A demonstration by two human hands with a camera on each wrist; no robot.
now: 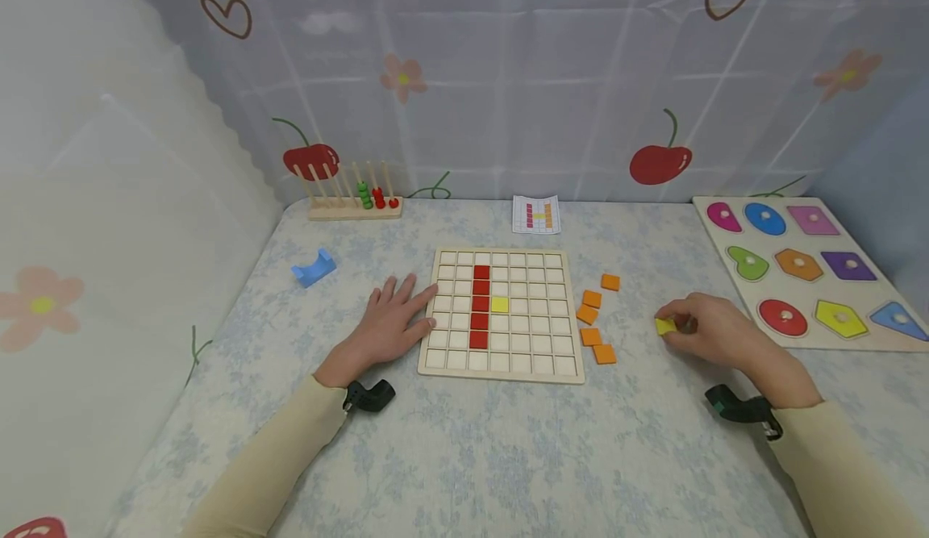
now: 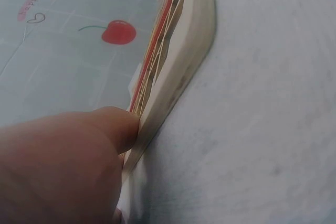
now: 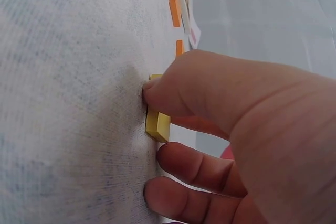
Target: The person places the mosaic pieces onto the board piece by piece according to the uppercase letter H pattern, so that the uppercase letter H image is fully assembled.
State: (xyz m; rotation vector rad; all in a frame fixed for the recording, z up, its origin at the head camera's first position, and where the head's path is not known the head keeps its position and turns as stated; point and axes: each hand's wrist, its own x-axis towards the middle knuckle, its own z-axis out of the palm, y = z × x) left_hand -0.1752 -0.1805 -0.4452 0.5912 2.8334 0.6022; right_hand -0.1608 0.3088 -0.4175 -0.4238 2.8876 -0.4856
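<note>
A wooden grid board [image 1: 501,376] lies mid-table, with a column of several red tiles [image 1: 480,304] and one yellow tile [image 1: 499,305] in its squares. My left hand [image 1: 395,320] rests on the table with fingers spread, thumb and index finger touching the board's left edge. In the left wrist view the thumb [image 2: 118,127] presses against the board's wooden rim [image 2: 181,61]. My right hand [image 1: 707,328] pinches another yellow tile [image 3: 158,125] between thumb and fingers, at the tabletop. Several orange tiles [image 1: 591,337] lie between the board and my right hand.
A printed pattern card [image 1: 536,215] lies behind the board. At back left stand a peg-and-bead rack [image 1: 354,209] and a blue plastic piece [image 1: 314,269]. On the right lies a shape puzzle board [image 1: 801,280] with knobbed pieces. A patterned curtain [image 1: 508,102] hangs behind the table.
</note>
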